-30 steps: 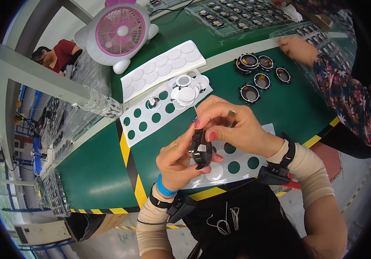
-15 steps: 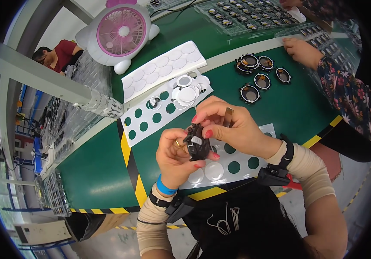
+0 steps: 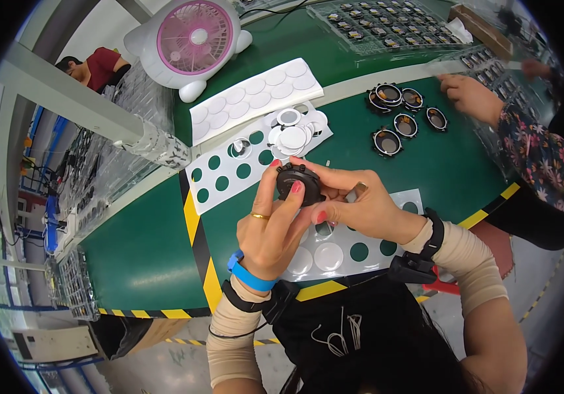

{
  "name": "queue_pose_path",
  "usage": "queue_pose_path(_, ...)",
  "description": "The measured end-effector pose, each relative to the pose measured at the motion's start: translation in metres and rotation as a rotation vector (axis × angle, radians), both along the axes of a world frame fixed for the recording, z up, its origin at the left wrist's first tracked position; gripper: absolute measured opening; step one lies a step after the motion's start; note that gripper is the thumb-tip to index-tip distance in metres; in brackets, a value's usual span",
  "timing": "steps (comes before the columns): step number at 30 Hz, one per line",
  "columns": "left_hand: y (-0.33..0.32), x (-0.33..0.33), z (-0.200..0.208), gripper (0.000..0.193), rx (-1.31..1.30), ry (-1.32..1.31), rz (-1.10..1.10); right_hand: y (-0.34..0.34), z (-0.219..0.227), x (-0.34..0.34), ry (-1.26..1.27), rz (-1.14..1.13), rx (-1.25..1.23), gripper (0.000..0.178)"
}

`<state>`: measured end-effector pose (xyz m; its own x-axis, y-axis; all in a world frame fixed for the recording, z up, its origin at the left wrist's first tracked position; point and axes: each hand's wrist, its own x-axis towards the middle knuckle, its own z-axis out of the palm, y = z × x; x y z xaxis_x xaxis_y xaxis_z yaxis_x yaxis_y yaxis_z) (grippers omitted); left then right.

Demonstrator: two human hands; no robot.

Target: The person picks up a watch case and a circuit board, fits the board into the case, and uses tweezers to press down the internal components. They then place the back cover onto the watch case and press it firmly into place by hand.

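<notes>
A round black watch case (image 3: 293, 177) with side buttons is held up between both hands over the green table. My left hand (image 3: 270, 231) is closed on it, one fingertip pressed on its flat face and another at its rim. My right hand (image 3: 368, 202) grips the case's right side, its index finger along the far rim and thumb near the lower edge. Below the hands lies a white sticker sheet (image 3: 377, 261) with round cut-outs, partly covered by my hands. Another punched sheet (image 3: 223, 172) with loose white discs (image 3: 293, 137) on it lies beyond my left hand.
Several ring-shaped watch parts (image 3: 387, 140) lie at the right, near a co-worker's hand (image 3: 475, 98). A full disc sheet (image 3: 255, 98), a pink-and-white fan (image 3: 196, 43) and a tray of small parts (image 3: 393, 26) stand farther back. Striped tape (image 3: 204, 262) marks the table edge.
The watch case has turned from tilted on its side to face up, and my left fingers have moved onto its face. The white label on it no longer shows. The co-worker's other hand has moved.
</notes>
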<state>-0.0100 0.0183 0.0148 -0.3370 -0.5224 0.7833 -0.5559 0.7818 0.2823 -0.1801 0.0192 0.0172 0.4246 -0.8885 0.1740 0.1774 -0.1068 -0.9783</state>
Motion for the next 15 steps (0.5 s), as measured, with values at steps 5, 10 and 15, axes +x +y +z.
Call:
queue_pose_path(5, -0.003, -0.002, -0.003, 0.033, 0.005, -0.125, 0.025, -0.005, 0.001, -0.001, 0.005, -0.066, 0.048, 0.049)
queue_pose_path(10, 0.001, -0.027, 0.0, 0.029, 0.476, 0.77, -0.224, -0.009, -0.002, -0.001, -0.177, -0.121, 0.188, 0.033)
queue_pose_path(15, -0.004, -0.012, -0.005, 0.028, 0.906, 0.724, -0.373, -0.016, -0.013, -0.006, -0.283, -0.07, 0.238, 0.021)
